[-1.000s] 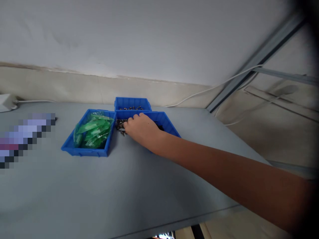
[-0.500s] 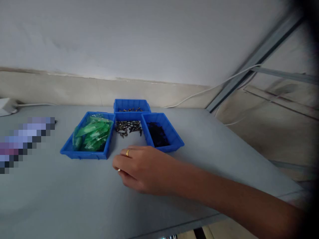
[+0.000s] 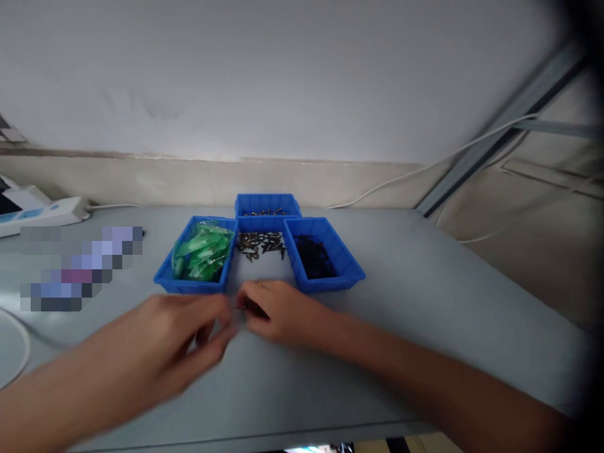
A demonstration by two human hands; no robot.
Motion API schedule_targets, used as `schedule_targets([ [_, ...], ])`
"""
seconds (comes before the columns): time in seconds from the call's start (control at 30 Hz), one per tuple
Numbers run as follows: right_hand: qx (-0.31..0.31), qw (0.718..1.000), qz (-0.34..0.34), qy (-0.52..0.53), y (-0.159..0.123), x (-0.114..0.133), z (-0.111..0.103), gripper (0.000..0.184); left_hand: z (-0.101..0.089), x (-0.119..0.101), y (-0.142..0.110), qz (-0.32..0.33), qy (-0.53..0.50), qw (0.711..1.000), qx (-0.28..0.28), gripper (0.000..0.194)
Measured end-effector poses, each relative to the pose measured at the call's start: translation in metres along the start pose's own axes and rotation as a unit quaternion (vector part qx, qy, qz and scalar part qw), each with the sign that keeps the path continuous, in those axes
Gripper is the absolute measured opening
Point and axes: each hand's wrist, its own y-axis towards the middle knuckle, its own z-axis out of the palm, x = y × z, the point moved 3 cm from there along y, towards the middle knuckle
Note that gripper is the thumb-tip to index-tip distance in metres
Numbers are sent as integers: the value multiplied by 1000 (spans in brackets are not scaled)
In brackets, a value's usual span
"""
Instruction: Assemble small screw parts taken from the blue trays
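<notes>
Both hands meet over the grey table (image 3: 401,314), just in front of the blue trays. My right hand (image 3: 278,311) rests on the table with its fingers curled round something small and dark that I cannot name. My left hand (image 3: 189,333) is smeared by motion, its fingertips pinched toward the right hand's. A pile of small dark screws (image 3: 261,243) lies on the table between the trays. The left blue tray (image 3: 189,284) holds green plastic bags (image 3: 202,251). The right blue tray (image 3: 352,275) holds dark small parts. A rear blue tray (image 3: 267,202) holds more screws.
A white power strip (image 3: 42,212) lies at the far left by the wall, with a white cable (image 3: 14,352) curving near the left edge. A blurred-out patch (image 3: 80,267) sits left of the trays. A white cable (image 3: 425,170) and a metal rail (image 3: 500,119) run along the right wall.
My right hand drew back from the screw pile toward me and curled on the table. My left hand came in from the left to meet it. The view shifted to the left.
</notes>
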Motion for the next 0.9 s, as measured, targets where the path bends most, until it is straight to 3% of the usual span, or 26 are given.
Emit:
schedule_targets([
  [0.1, -8, 999, 43, 22, -4, -2, -3, 9, -9, 20, 33, -51, 23, 998, 4, 28],
  [0.17, -6, 997, 61, 38, -7, 0, -6, 9, -7, 21, 40, -54, 47, 997, 4, 29],
  [0.33, -4, 997, 61, 52, -7, 3, -10, 7, 4, 5, 33, -4, 48, 999, 15, 25],
  [0.5, 25, 997, 68, 32, -6, 5, -14, 10, 19, 5, 31, 5, 37, 998, 48, 20],
  [0.63, 29, 993, 91, 63, -6, 6, -16, 6, 27, 7, 29, 26, 27, 999, 11, 21],
  [0.9, -6, 990, 94, 108, -12, 1, -8, 8, 43, 10, 16, 32, 102, 994, 7, 25],
])
